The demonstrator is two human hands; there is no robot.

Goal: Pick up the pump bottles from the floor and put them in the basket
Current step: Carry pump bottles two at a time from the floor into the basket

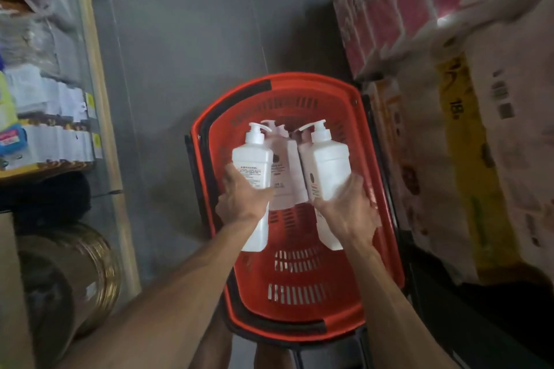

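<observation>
The left hand [242, 201] grips a white plastic pump bottle [250, 156] and the right hand [347, 207] a second white pump bottle [328, 165]. Both hang directly over the red plastic basket [299, 310], pumps pointing far, along its length.

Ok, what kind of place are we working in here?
Probably a shop aisle or stockroom: a red shopping basket, shelves of packaged goods with price tags at left, wrapped paper-roll packs stacked at right.
</observation>
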